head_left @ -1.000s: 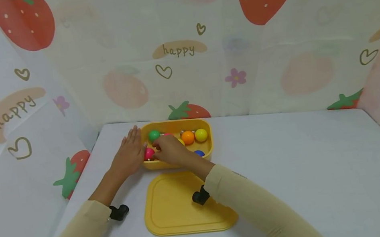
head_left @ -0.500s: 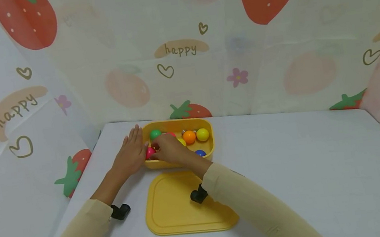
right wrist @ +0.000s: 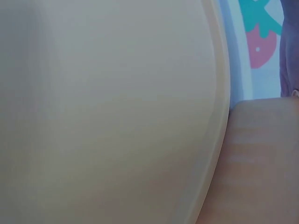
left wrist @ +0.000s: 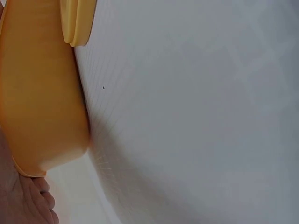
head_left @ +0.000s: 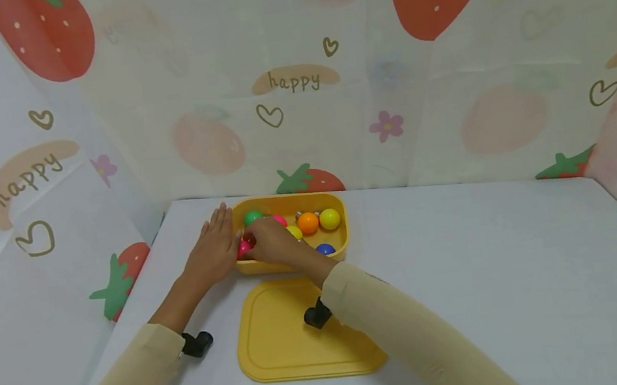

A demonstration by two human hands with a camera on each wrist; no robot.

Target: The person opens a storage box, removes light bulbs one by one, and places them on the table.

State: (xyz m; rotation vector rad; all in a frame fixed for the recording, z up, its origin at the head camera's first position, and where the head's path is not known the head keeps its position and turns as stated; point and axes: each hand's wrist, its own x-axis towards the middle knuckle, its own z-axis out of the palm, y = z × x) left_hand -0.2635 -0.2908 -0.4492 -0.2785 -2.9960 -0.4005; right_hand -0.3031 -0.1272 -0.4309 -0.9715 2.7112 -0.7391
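A yellow plastic box (head_left: 336, 205) holds several shiny coloured balls, some with small silver caps. My left hand (head_left: 211, 249) lies along its left end, fingers straight and touching the wall. In the left wrist view, fingertips of the left hand (left wrist: 35, 198) show past the box's corner (left wrist: 44, 102). My right hand (head_left: 274, 240) reaches over the front rim, its thumb and curled fingers gripping a pink ball (head_left: 243, 248) in the left part of the box. Around it lie a green ball (head_left: 253, 216), an orange ball (head_left: 308, 223) and a blue ball (head_left: 325, 249).
A yellow lid (head_left: 294, 346) lies flat on the white table (head_left: 504, 277) in front of the box, partly under the right forearm. Printed cloth walls (head_left: 440, 115) stand behind and beside the table. A pale curved surface fills most of the right wrist view.
The fingers of my right hand have closed in slightly at the pink ball, and that forearm has shifted a little left. My left hand stays against the box.
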